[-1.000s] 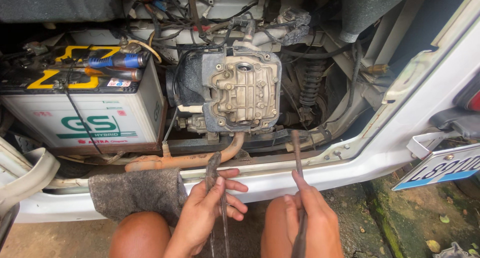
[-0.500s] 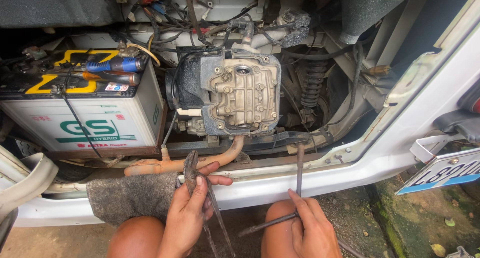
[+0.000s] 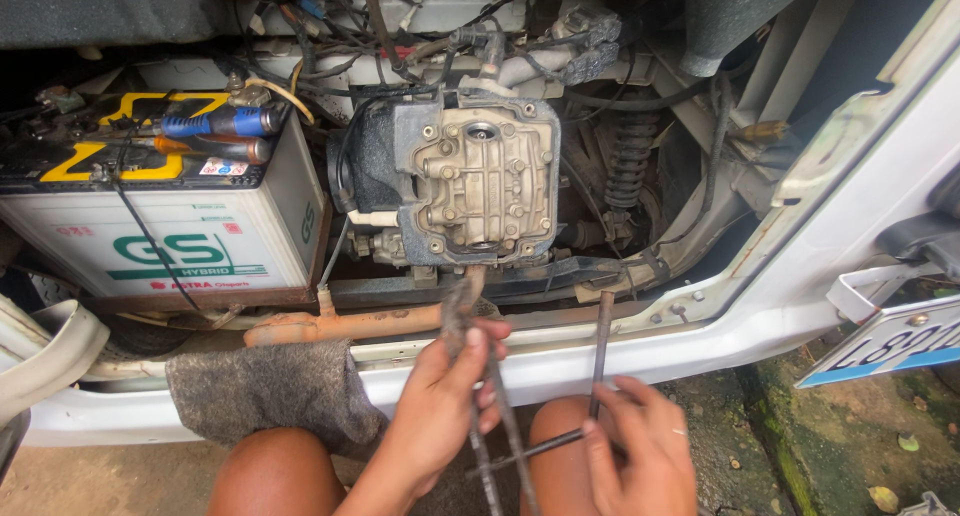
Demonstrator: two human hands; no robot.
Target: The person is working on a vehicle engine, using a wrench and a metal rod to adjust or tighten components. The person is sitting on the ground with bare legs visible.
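Since half a second ago our left hand [image 3: 440, 406] has risen, bringing the pliers [image 3: 462, 316] up so their nose sits just under the metal engine cover [image 3: 490, 176]. Our left grip is closed around the pliers' handles, which run down past the palm. Our right hand [image 3: 645, 446] has hardly moved; its grip pinches the L-shaped rod [image 3: 600, 351], whose long leg stands upright above the fingers and whose short leg points toward our left hand. Left of that grip a grey rag [image 3: 270, 391] drapes the white bumper [image 3: 700, 326]; farther up and left sits the car battery [image 3: 160, 216].
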